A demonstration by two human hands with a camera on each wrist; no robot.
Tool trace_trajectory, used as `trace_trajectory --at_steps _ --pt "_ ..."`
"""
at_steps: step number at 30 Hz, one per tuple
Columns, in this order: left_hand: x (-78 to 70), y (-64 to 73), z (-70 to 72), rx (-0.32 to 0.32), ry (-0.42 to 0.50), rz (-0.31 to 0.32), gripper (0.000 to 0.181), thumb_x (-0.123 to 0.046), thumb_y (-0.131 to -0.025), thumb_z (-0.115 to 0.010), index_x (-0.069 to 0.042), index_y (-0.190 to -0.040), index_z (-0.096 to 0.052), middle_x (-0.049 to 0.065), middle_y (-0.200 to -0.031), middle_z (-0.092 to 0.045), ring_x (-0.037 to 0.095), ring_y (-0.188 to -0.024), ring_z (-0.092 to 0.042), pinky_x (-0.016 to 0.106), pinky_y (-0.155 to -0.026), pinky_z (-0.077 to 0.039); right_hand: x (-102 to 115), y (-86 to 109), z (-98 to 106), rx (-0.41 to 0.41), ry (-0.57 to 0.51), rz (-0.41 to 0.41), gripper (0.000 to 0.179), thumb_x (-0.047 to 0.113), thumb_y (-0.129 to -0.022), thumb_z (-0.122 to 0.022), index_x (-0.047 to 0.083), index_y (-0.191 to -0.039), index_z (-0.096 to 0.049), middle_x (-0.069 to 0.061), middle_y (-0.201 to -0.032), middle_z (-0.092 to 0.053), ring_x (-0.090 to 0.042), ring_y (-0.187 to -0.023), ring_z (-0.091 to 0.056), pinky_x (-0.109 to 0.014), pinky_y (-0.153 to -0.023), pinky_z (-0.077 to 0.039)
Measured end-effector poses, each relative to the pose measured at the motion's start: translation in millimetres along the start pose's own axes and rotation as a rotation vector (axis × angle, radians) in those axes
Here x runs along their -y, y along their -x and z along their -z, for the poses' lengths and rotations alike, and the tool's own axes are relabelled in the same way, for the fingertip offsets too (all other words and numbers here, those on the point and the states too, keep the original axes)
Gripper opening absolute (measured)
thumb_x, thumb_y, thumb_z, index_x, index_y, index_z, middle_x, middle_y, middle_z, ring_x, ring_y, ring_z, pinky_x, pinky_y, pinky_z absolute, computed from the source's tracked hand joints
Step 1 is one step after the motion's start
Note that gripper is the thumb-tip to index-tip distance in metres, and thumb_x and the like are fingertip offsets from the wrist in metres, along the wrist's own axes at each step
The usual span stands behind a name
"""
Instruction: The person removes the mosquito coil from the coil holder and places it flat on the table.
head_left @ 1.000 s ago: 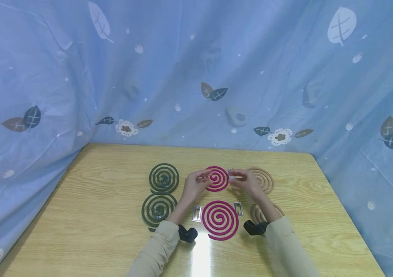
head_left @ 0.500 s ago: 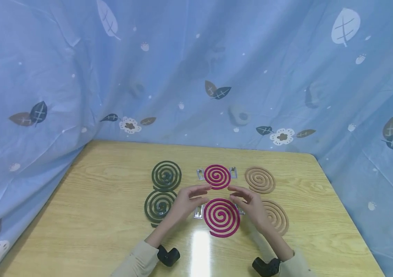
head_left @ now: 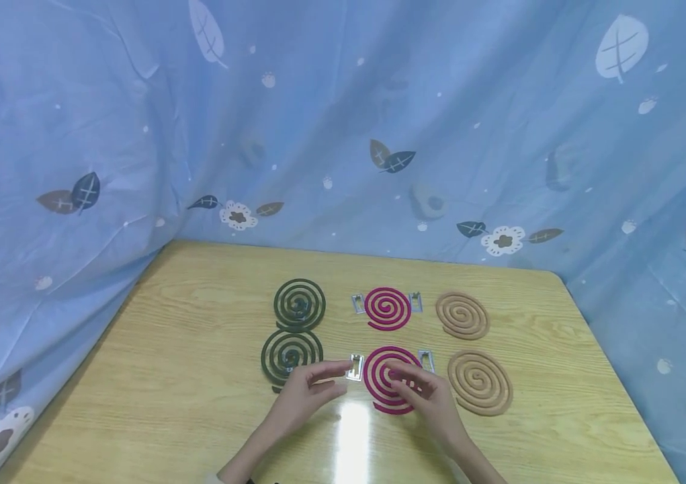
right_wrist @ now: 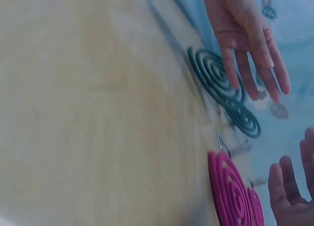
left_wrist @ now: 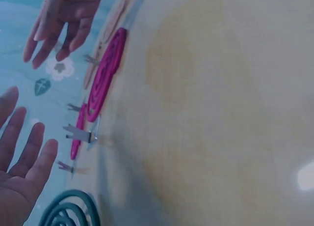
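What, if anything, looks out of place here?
Nothing looks broken or spilled. Only the two green spirals seem crowded, apparently touching; the two pink spirals and two tan spirals have gaps between them.

Coils (head_left: 478, 378) on table (head_left: 209, 349) | stands (head_left: 355, 377) flank middle pair (head_left: 387, 308) (perhaps touching)

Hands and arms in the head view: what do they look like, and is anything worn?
The left hand and right hand are ungloved human hands, no rings visible. A sliver of pale beige sleeve edges the left forearm; the right forearm shows bare.
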State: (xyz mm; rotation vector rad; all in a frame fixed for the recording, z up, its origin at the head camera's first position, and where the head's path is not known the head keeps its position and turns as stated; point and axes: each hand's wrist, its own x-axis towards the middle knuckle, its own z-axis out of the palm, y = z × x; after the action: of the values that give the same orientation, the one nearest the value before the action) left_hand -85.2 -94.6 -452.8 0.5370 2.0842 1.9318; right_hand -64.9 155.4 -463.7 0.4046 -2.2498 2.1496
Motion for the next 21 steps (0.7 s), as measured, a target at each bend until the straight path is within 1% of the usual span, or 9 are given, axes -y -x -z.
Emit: trace_trajectory --at_steps 3,5,8,12,14,17,19,20,21 --pt "1.9 11.7 3.1 0.001 -0.004 0.002 0.035 -0.004 -0.089 -0.066 0.001 -0.123 -0.062 0.017 -0.124 -0.062 0.037 -0.118 -0.055 0.037 -0.1 -0.048 0 8.0 -4 0.04 -0.011 -0.01 0.03 0.001 -0.09 -0.062 -0.009 -0.118 -0.059 -0.014 -0.115 -0.065 -0.01 -0.097 -0.06 -0.025 -0.085 -0.057" --pt "2.3 18.1 6.9 -0.002 -0.008 0.012 0.035 -0.004 -0.089 -0.067 0.0 -0.123 -0.062 0.016 -0.124 -0.062 0.035 -0.118 -0.055 0.034 -0.1 -0.049 1 11.7 -6 0.058 -0.017 -0.009 0.03 0.0 -0.09 -0.062 -0.009 -0.118 -0.06 -0.014 -0.113 -0.066 -0.012 -0.096 -0.061 -0.028 -0.083 -0.058" --pt "3.6 28.1 17.6 -0.031 0.012 0.044 0.037 -0.003 -0.088 -0.067 0.0 -0.124 -0.061 0.016 -0.126 -0.06 0.033 -0.119 -0.055 0.03 -0.098 -0.049 1 13.6 -11 0.083 -0.025 0.003 0.03 -0.003 -0.089 -0.062 -0.011 -0.118 -0.059 -0.014 -0.113 -0.066 -0.015 -0.099 -0.062 -0.028 -0.085 -0.057" --pt "5.6 44.4 40.0 -0.114 0.029 0.098 0.04 -0.003 -0.087 -0.067 0.001 -0.126 -0.059 0.018 -0.129 -0.058 0.027 -0.12 -0.055 0.026 -0.097 -0.05 -2 8.7 -22 0.104 -0.011 0.017 0.029 -0.002 -0.089 -0.061 -0.009 -0.118 -0.06 -0.016 -0.116 -0.066 -0.018 -0.102 -0.064 -0.025 -0.089 -0.054" --pt "5.8 52.0 52.1 -0.152 0.014 0.104 0.041 -0.003 -0.087 -0.067 0.002 -0.126 -0.058 0.019 -0.13 -0.057 0.021 -0.119 -0.056 0.025 -0.097 -0.05 -2 5.4 -29 0.135 -0.027 -0.006 0.029 0.0 -0.091 -0.06 -0.008 -0.119 -0.06 -0.021 -0.115 -0.064 -0.018 -0.1 -0.065 -0.029 -0.087 -0.056" --pt "5.0 60.8 67.1 -0.224 -0.023 0.093 0.042 -0.002 -0.085 -0.068 0.003 -0.126 -0.058 0.019 -0.13 -0.057 0.01 -0.115 -0.057 0.024 -0.095 -0.05 -3 0.7 -38 0.211 -0.071 -0.051 0.031 0.001 -0.093 -0.058 -0.012 -0.122 -0.056 -0.032 -0.113 -0.06 -0.017 -0.097 -0.065 -0.036 -0.085 -0.058" --pt "4.9 64.3 74.5 -0.27 -0.052 0.07 0.044 0.003 -0.083 -0.068 0.004 -0.125 -0.057 0.021 -0.131 -0.056 0.008 -0.114 -0.057 0.024 -0.093 -0.052 -2 -2.5 -43 0.255 -0.094 -0.106 0.033 0.003 -0.094 -0.057 -0.012 -0.124 -0.055 -0.035 -0.115 -0.057 -0.02 -0.098 -0.065 -0.039 -0.084 -0.058" --pt "5.1 65.2 77.4 -0.293 -0.07 0.063 0.045 0.005 -0.081 -0.069 0.005 -0.125 -0.057 0.022 -0.131 -0.055 0.007 -0.113 -0.057 0.024 -0.092 -0.052 -3 -4.4 -46 0.271 -0.093 -0.123 0.035 0.004 -0.094 -0.057 -0.012 -0.125 -0.054 -0.036 -0.117 -0.056 -0.023 -0.1 -0.065 -0.038 -0.085 -0.058" --pt "5.6 65.5 79.8 -0.311 -0.084 0.058 0.047 0.007 -0.08 -0.069 0.005 -0.125 -0.057 0.022 -0.131 -0.055 0.01 -0.113 -0.057 0.024 -0.091 -0.053 -3 -6.5 -49 0.279 -0.087 -0.141 0.035 0.005 -0.094 -0.058 -0.012 -0.125 -0.054 -0.035 -0.12 -0.055 -0.026 -0.103 -0.063 -0.037 -0.087 -0.057"
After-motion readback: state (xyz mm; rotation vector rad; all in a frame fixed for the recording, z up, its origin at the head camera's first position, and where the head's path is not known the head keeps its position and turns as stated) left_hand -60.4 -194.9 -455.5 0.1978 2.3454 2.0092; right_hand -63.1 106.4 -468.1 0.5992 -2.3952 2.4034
